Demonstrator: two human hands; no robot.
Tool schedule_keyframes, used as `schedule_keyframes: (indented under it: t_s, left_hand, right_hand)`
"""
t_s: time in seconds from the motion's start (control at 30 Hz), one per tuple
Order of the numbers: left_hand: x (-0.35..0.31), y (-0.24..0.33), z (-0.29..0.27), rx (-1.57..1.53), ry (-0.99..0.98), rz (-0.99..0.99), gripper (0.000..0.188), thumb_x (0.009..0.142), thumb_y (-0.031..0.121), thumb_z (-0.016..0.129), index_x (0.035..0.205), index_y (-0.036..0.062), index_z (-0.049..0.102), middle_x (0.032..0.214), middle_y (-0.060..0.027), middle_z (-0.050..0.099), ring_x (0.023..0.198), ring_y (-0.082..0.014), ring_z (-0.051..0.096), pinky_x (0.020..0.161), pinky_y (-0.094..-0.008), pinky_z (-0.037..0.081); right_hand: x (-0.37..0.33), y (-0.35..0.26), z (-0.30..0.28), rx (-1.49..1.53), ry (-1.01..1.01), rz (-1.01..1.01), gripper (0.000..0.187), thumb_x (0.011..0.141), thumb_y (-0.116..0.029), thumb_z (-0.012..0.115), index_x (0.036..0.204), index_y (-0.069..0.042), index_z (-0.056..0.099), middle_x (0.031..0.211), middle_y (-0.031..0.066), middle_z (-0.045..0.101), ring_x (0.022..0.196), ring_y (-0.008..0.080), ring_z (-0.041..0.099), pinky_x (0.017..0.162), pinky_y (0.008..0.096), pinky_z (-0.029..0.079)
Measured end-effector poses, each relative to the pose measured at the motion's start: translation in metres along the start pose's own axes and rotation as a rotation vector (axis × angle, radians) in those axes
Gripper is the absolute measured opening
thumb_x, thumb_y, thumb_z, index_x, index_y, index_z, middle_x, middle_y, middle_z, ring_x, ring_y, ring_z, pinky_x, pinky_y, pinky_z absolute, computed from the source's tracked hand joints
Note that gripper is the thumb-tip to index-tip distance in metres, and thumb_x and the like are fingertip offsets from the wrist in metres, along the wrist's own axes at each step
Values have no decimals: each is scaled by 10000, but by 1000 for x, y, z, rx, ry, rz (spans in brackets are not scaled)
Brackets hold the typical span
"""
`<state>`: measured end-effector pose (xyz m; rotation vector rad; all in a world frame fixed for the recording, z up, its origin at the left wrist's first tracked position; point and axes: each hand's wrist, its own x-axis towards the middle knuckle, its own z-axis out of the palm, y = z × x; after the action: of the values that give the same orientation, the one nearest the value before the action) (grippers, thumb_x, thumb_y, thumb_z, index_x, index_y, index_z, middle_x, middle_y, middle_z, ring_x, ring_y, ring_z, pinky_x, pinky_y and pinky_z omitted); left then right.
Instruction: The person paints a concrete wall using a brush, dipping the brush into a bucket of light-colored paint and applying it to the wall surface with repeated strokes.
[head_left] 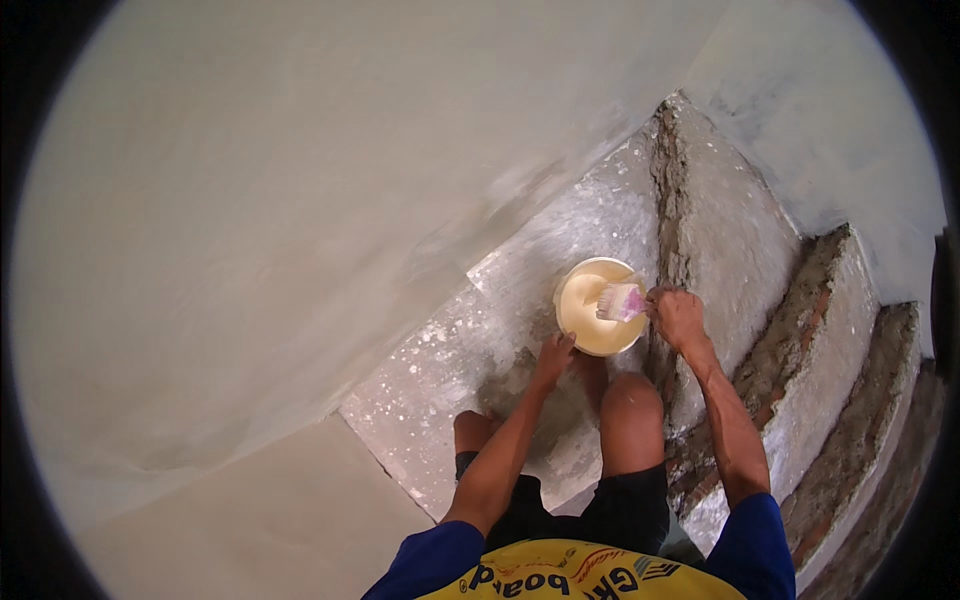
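Observation:
A round bucket (pixel 603 350) of cream-coloured liquid stands in front of my knees. My left hand (pixel 556 356) is closed on the near left side of its rim. My right hand (pixel 677 316) grips a wide paintbrush (pixel 622 302) by its handle. The brush has pale bristles with a pinkish patch near the handle, and it is over the bucket's opening. Whether the bristle tips touch the liquid I cannot tell.
Rough concrete steps (pixel 735 225) with crumbling edges lie on the right. A smooth pale wall (pixel 300 200) fills the left, and another wall (pixel 830 110) stands beyond the steps. The landing (pixel 430 390) below me is spattered with white spots.

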<state>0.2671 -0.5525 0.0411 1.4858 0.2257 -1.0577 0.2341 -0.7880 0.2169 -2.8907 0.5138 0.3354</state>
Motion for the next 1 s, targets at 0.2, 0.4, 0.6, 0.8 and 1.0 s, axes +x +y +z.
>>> schedule_keyframes:
  t_s: [0.2,0.4,0.6,0.8,1.0]
  left_hand:
    - [28,-11,5,-261,130,51,452,868,229,734,1149,-64,534,995,-124,611,849,-150,618,643,-286,523]
    - [40,14,-1,-191,-90,83,360,892,245,695,1112,-8,563,1034,-99,605,942,-197,605,806,-354,539]
    - [67,36,12,-273,-107,103,203,941,161,625,1019,-9,547,1001,-108,616,902,-198,638,815,-371,572]
    - [111,62,45,-302,-167,213,188,957,141,602,998,-17,510,1013,-149,612,957,-251,651,873,-416,585]
    - [151,67,77,-434,-97,178,262,928,149,653,1027,-33,493,981,-131,583,859,-225,649,790,-365,619]
  right_hand:
    - [39,16,1,12,-98,-73,195,783,-192,711,926,-62,691,878,174,701,845,345,687,747,455,528]
    - [74,27,-11,-60,-138,-170,219,773,-198,710,943,-62,692,884,147,707,864,349,679,785,445,525]
    - [110,36,-22,-329,93,-334,101,762,-173,695,815,-87,706,850,91,686,889,290,651,805,438,477]
    - [134,41,-16,-509,309,-510,87,766,-167,673,760,-95,722,843,71,685,948,229,623,822,426,421]
    - [169,56,27,-527,307,-596,95,752,-175,671,751,-95,724,843,70,676,930,234,614,777,412,416]
